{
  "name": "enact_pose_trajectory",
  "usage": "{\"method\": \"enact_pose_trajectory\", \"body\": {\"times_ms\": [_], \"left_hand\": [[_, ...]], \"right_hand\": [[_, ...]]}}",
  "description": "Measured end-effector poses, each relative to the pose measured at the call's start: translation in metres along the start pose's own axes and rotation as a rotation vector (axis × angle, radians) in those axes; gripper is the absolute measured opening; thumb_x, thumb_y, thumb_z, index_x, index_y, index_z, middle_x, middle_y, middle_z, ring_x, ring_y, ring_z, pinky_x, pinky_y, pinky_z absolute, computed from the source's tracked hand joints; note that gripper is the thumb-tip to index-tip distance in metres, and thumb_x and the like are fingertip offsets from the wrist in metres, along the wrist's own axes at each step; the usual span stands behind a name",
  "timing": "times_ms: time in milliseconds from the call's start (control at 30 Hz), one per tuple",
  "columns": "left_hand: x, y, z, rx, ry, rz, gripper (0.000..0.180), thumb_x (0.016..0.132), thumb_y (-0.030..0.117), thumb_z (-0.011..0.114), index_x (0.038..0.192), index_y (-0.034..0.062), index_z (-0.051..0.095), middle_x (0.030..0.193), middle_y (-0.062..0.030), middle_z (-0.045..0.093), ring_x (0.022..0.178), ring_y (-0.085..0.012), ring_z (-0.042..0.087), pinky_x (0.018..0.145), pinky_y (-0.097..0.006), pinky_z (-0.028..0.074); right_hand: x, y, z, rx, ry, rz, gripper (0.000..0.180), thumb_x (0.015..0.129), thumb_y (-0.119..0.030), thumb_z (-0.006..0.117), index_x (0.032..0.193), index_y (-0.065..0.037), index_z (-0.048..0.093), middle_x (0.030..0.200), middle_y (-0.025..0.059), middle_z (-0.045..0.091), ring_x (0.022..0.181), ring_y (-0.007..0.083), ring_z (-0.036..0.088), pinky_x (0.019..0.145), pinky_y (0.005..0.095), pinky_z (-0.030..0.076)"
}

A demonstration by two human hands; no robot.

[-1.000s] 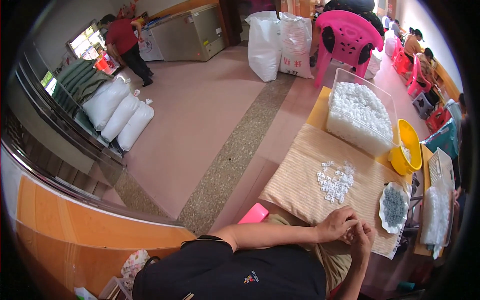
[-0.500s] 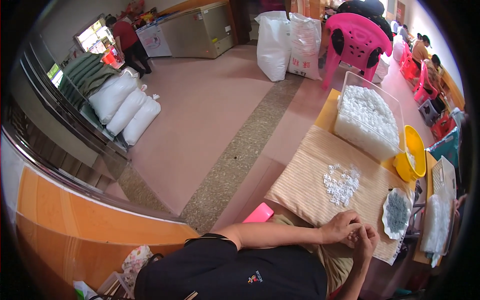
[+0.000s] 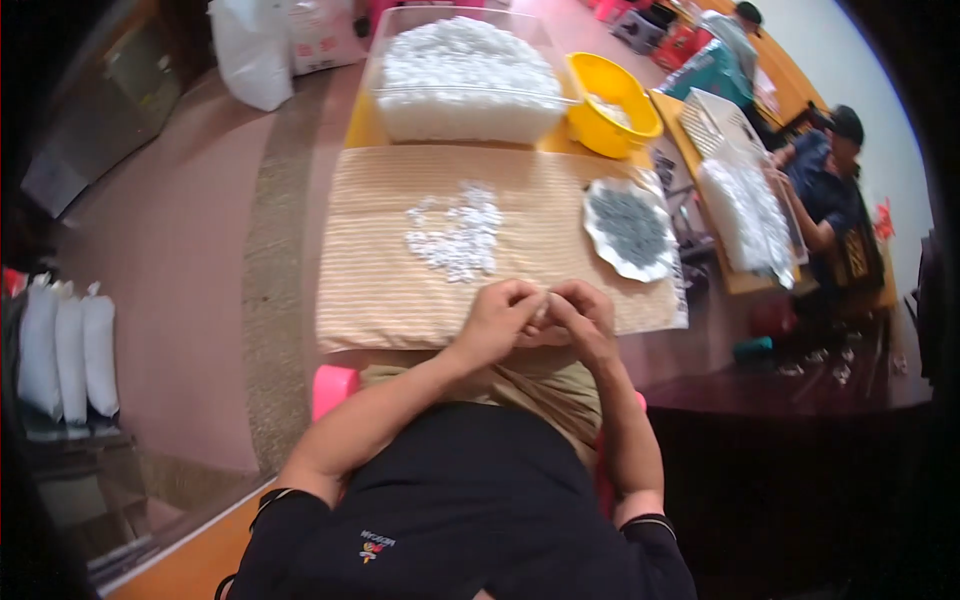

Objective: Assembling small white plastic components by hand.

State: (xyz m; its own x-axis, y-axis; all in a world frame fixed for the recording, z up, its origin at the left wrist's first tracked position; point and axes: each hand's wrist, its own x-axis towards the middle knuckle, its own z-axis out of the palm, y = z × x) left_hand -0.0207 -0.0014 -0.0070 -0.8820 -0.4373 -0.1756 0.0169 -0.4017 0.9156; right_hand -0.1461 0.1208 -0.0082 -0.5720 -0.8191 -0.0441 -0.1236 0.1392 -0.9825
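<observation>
My left hand (image 3: pixel 495 322) and my right hand (image 3: pixel 587 318) meet at the near edge of a striped cloth (image 3: pixel 365 245) on the table. Both are closed, thumbs and forefingers pinched together. Whatever sits between the fingertips is too small and too covered to make out. Just beyond my left hand lies a loose heap of small white plastic pieces (image 3: pixel 462 238). To the right, beyond my right hand, a white scalloped plate (image 3: pixel 645 272) holds many small grey pieces (image 3: pixel 628 226).
A clear plastic bin (image 3: pixel 465 128) full of white pieces stands at the table's far end, beside a yellow basin (image 3: pixel 602 138). On the right, a person (image 3: pixel 835 180) sits by another table with a white basket (image 3: pixel 705 118). White sacks (image 3: pixel 250 60) stand far left.
The view has swung to the right, so the table now lies straight ahead and the seated person at right shows more fully. My hands stay pinched together over the cloth's near edge.
</observation>
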Motion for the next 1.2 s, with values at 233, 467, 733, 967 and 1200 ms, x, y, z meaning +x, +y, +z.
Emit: {"method": "enact_pose_trajectory", "body": {"times_ms": [233,467,733,967,1200], "left_hand": [[-0.003,-0.004,0.010,-0.105,-0.014,-0.074,0.014,0.093,0.019,0.061,0.090,0.0049,0.060,0.074,0.0006,0.057,0.063,-0.0062,0.054,0.057,-0.020,0.048],[0.000,-0.004,0.010,-0.117,0.011,-0.068,0.015,0.093,0.019,0.061,0.090,0.0045,0.061,0.073,0.0006,0.057,0.063,-0.0062,0.055,0.057,-0.020,0.048],[-0.001,0.000,0.004,-0.215,0.057,-0.143,0.013,0.093,0.017,0.062,0.090,0.0039,0.061,0.074,0.0001,0.058,0.063,-0.0064,0.055,0.061,-0.020,0.049],[0.000,-0.002,0.002,-0.357,-0.040,-0.141,0.016,0.094,0.019,0.060,0.093,0.0032,0.061,0.076,-0.0001,0.058,0.066,-0.0069,0.055,0.062,-0.021,0.051],[-0.001,0.004,-0.001,-0.492,-0.079,-0.234,0.015,0.095,0.018,0.059,0.098,0.0038,0.060,0.078,-0.0008,0.059,0.068,-0.0081,0.057,0.063,-0.021,0.051]], "right_hand": [[0.002,-0.025,-0.028,-0.104,0.213,-0.131,0.015,0.094,-0.014,0.058,0.091,0.001,0.060,0.069,-0.0005,0.056,0.058,0.0067,0.052,0.055,0.0218,0.043],[0.043,-0.038,-0.088,-0.929,0.495,-0.439,0.015,0.085,-0.012,0.065,0.090,0.001,0.065,0.082,0.0176,0.064,0.067,0.0282,0.062,0.062,0.0359,0.048],[0.012,-0.039,-0.039,-0.119,-0.034,-0.183,0.016,0.086,0.000,0.064,0.102,0.002,0.066,0.089,0.0053,0.062,0.064,0.0064,0.055,0.052,0.0196,0.045],[0.005,-0.023,-0.011,0.011,-0.109,-0.252,0.018,0.086,0.005,0.063,0.103,0.003,0.066,0.098,0.0105,0.061,0.069,0.0091,0.060,0.055,0.0195,0.051],[0.006,-0.021,-0.003,-0.051,-0.070,-0.330,0.014,0.086,0.008,0.060,0.098,0.005,0.064,0.097,0.0106,0.060,0.071,0.0102,0.061,0.057,0.0203,0.052]]}}
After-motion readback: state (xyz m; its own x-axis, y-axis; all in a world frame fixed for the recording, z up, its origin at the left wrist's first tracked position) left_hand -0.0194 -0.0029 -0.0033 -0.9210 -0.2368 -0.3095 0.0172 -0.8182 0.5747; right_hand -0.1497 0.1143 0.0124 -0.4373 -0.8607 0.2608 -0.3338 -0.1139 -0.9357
